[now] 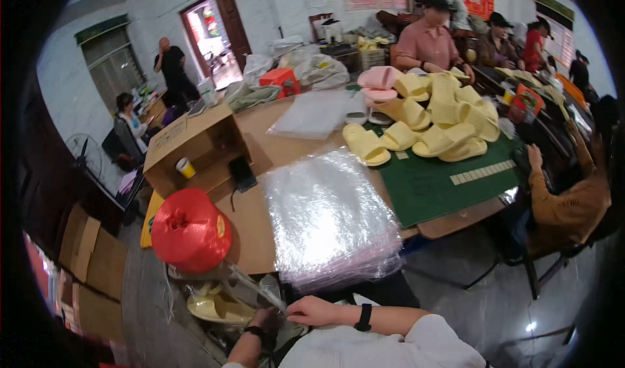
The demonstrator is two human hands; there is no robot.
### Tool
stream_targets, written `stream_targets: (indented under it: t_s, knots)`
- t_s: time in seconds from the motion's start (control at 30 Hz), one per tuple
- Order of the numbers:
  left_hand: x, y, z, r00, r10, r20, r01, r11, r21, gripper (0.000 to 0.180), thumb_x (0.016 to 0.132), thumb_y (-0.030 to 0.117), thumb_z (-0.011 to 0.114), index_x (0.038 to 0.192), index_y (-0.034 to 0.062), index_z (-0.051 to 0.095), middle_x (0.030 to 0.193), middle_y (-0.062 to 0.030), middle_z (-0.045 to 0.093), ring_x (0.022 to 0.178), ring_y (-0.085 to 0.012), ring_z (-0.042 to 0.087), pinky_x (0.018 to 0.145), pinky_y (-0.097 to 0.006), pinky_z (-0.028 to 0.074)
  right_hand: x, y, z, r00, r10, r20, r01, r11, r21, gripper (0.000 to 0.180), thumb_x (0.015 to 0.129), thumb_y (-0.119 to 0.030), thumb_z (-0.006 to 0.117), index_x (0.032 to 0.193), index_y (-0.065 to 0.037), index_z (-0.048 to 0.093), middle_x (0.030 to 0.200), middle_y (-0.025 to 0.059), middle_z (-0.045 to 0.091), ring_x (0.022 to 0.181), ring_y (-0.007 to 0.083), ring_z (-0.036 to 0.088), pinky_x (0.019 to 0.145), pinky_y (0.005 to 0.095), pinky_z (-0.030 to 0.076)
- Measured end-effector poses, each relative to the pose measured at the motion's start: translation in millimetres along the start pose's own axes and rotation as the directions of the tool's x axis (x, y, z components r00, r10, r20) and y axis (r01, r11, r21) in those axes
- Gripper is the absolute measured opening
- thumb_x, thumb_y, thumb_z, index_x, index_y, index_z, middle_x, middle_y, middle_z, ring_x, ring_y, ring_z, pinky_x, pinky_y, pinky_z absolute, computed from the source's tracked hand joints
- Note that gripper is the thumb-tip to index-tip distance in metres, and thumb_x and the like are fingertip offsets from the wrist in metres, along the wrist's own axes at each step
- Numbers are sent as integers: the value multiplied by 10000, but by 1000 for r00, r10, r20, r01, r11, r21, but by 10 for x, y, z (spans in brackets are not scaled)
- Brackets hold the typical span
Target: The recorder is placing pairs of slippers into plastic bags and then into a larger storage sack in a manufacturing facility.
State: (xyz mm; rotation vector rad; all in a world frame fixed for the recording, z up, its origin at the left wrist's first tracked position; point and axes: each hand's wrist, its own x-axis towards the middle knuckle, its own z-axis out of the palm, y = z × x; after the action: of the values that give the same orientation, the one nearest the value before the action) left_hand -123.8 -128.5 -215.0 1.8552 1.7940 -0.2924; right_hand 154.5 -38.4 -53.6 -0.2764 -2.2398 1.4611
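Yellow slipper [224, 308], two hands meet at a crowded worktable's edge

Clear plastic runs in a narrow strip [257, 286] down to a pair of bare hands at the lower centre of the frame. The left hand [265, 320], dark-banded at the wrist, is in shadow beside the slipper, which lies at the lower left with more clear plastic about it; how far its fingers are open, and whether they hold anything, cannot be told. The right hand [311, 311], a black band [364, 317] on its wrist, reaches in from the right with fingers curled inward near the strip's lower end; whether they grip it cannot be told.

Just above, a glossy stack of clear plastic sheets [332, 215] covers the near edge of the brown table [250, 234]. A bulky red roll [192, 231] stands at left, below an open cardboard box [172, 137] with a yellow-and-white cup [185, 168] at its mouth. At upper right, a heap of yellow slippers [444, 140] sits beside a pink pair [377, 78], partly on a green mat [416, 189] bearing a row of pale labels [482, 172]. Behind the heap stands a person in a pink shirt [426, 45]; another, in brown sleeves [566, 205], sits at far right.
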Motion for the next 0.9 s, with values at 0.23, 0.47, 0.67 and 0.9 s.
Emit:
stream_targets:
  t_s: [0.23, 0.47, 0.67, 0.9]
  knots:
    - [-1184, 205, -1178, 865, -490, 110, 488, 767, -417, 392, 889, 406, 722, 991, 29, 761, 797, -100, 742, 743, -203, 710, 690, -371, 529, 49, -188, -95, 947, 171, 274, -151, 984, -93, 336, 968, -353, 610, 964, -18, 626, 779, 177, 623, 713, 363, 600, 661, 438, 466]
    - [-1674, 1480, -2466, 719, -317, -619, -24, 878, -478, 383, 849, 227, 758, 1152, 8, 675, 1028, -159, 730, 906, -271, 709, 818, -371, 539, 90, -569, -1059, 948, 135, -288, -187, 969, -163, 250, 957, -246, 668, 1156, -95, 694, 982, 94, 711, 790, 206, 669, 709, 342, 536]
    - [-654, 1914, -2570, 611, 298, -733, -479, 877, -43, 573, 913, 417, 666, 1332, 36, 576, 1420, -280, 487, 1317, -465, 458, 1081, -479, 396, 254, -211, -2313, 733, -78, -676, -298, 856, -421, 233, 900, -187, 669, 1112, -94, 684, 1043, 114, 662, 848, 279, 683, 757, 397, 545]
    - [306, 1650, -2107, 729, 333, -598, -349, 933, 94, 663, 959, 503, 573, 1490, 128, 446, 1581, -243, 321, 1470, -484, 233, 1186, -568, 197, 351, 559, -3207, 700, 46, -713, -650, 456, -608, 308, 880, -132, 568, 1172, -61, 636, 1176, 139, 634, 1068, 343, 630, 872, 451, 535]
